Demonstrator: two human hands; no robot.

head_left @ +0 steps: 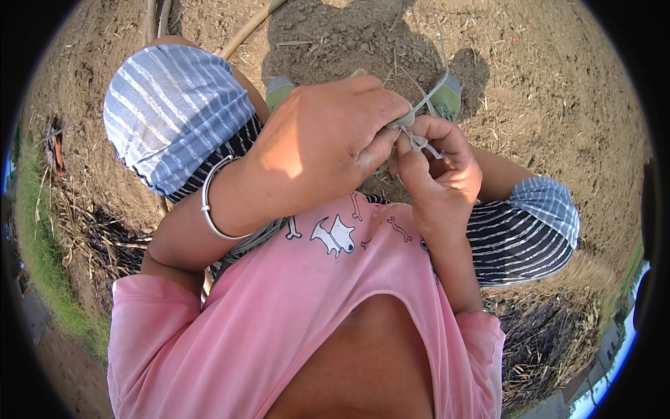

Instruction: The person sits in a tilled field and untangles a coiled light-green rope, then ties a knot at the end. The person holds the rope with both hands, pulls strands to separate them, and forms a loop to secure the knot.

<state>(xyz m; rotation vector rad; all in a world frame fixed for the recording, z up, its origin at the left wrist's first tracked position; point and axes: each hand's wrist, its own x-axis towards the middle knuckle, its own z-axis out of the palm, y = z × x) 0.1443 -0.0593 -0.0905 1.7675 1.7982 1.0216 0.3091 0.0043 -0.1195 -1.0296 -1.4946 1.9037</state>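
Both my hands meet just above my lap, pinching a thin pale green cord (438, 85). My left hand (328, 133), with a silvery bangle (206, 202) on its wrist, is closed with thumb and forefinger on the cord. My right hand (447, 167) is closed too, its thumb and bent fingers gripping a whitish, knotted part of the cord (419, 142) beside the left fingertips. One strand rises from the fingers toward the far side. Short loose ends stick out near the right fingers. The exact knot is partly hidden by my fingers.
My knees, covered by blue-and-white striped cloth (178, 115), stand on either side. Green shoes (448, 98) rest on dry soil (544, 98). Wooden sticks (251, 29) lie at the far left. Dry stalks (105, 234) and grass (45, 258) are at the left.
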